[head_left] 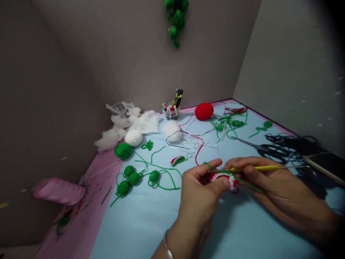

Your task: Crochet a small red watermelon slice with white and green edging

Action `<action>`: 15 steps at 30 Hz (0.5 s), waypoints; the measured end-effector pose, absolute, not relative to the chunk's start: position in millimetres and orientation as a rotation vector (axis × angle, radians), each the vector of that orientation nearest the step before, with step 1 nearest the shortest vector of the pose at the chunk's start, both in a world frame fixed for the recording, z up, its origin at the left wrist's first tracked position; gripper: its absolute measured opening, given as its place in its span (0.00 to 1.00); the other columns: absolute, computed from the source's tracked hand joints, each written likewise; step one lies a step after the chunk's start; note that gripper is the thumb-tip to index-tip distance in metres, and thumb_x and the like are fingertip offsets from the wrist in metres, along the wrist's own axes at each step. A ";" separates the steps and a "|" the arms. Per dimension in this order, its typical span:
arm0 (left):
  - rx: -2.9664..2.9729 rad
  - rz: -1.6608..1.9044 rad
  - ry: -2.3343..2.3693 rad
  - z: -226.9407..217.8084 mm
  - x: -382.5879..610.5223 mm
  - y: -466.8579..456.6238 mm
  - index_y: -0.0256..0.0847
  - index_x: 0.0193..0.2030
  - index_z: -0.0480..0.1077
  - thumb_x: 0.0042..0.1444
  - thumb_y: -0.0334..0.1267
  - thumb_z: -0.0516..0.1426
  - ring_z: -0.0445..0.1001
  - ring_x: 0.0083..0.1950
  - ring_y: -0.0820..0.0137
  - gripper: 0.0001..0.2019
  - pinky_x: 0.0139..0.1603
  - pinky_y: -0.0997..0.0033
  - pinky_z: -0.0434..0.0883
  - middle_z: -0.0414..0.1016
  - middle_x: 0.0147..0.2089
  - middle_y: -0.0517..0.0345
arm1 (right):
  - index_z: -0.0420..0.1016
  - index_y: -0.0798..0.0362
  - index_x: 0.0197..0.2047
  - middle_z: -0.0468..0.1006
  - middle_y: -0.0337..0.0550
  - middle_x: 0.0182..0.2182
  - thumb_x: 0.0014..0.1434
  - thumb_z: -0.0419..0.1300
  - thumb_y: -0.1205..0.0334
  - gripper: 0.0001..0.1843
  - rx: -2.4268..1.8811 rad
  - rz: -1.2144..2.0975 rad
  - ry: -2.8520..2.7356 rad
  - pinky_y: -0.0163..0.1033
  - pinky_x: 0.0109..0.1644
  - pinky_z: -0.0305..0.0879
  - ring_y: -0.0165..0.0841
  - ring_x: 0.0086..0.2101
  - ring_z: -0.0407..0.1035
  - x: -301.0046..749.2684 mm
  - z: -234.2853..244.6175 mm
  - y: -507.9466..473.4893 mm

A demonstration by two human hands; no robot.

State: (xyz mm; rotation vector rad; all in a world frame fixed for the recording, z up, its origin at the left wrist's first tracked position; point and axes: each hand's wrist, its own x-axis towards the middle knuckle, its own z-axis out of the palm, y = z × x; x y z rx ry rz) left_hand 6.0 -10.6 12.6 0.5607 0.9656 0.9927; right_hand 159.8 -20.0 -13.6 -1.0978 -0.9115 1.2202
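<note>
My left hand [201,192] pinches a small crocheted piece [223,176] in red, white and green between thumb and fingers. A crochet hook [256,168] with a yellow handle is gripped by my right hand [280,187], its thin metal tip lying across the green top edge of the piece. Green yarn [249,182] trails from the piece past my right fingers, and another strand loops by my left index finger. Beyond my left hand, a finished-looking red, white and green crocheted wedge [178,160] lies on the blue sheet.
Green yarn balls [123,151], a white ball [133,137] and stuffing [145,121] sit at the left. A red ball [204,111] and a pen basket [171,112] stand at the back. Scissors [262,147], dark yarn and a phone [326,167] lie right. A pink roll [59,190] rests at far left.
</note>
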 end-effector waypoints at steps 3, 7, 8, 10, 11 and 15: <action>0.532 1.070 0.994 10.7 6.3 -9.4 0.34 0.35 0.83 0.21 0.27 0.75 0.74 0.30 0.73 0.26 0.35 0.72 0.70 0.81 0.29 0.55 | 0.86 0.47 0.29 0.86 0.45 0.31 0.43 0.76 0.47 0.14 -1.093 1.254 -0.918 0.32 0.33 0.77 0.33 0.31 0.79 158.3 -18.0 -20.5; 0.586 1.130 0.986 13.2 4.7 -9.6 0.33 0.42 0.82 0.30 0.27 0.73 0.74 0.29 0.74 0.26 0.34 0.73 0.71 0.80 0.30 0.57 | 0.86 0.45 0.30 0.86 0.43 0.29 0.45 0.75 0.46 0.13 -1.087 1.190 -0.999 0.33 0.32 0.78 0.33 0.29 0.79 159.1 -20.4 -19.5; 0.613 1.121 0.971 14.5 4.9 -10.1 0.33 0.48 0.80 0.32 0.26 0.72 0.74 0.29 0.74 0.29 0.34 0.74 0.71 0.80 0.30 0.58 | 0.86 0.44 0.29 0.86 0.43 0.30 0.45 0.75 0.46 0.13 -1.096 1.126 -1.037 0.35 0.32 0.78 0.34 0.30 0.79 159.3 -20.6 -19.4; 0.645 1.111 0.956 17.2 6.2 -11.4 0.32 0.59 0.74 0.35 0.23 0.70 0.73 0.28 0.76 0.38 0.34 0.75 0.71 0.78 0.28 0.61 | 0.86 0.42 0.30 0.86 0.41 0.31 0.48 0.73 0.45 0.11 -1.107 0.952 -1.184 0.36 0.32 0.77 0.35 0.31 0.79 160.1 -20.3 -19.8; 0.647 1.109 0.961 18.1 7.1 -12.0 0.32 0.62 0.71 0.36 0.22 0.69 0.72 0.27 0.76 0.40 0.33 0.75 0.70 0.77 0.26 0.63 | 0.86 0.40 0.32 0.85 0.40 0.31 0.52 0.71 0.47 0.09 -1.092 0.845 -1.289 0.36 0.31 0.77 0.35 0.31 0.79 160.9 -19.8 -20.5; 0.616 1.084 0.982 18.4 9.4 -14.0 0.27 0.69 0.61 0.39 0.23 0.69 0.71 0.25 0.76 0.46 0.32 0.75 0.69 0.74 0.23 0.67 | 0.83 0.32 0.46 0.83 0.38 0.33 0.61 0.64 0.58 0.12 -0.949 0.255 -1.740 0.39 0.35 0.72 0.35 0.34 0.76 166.6 -17.2 -28.1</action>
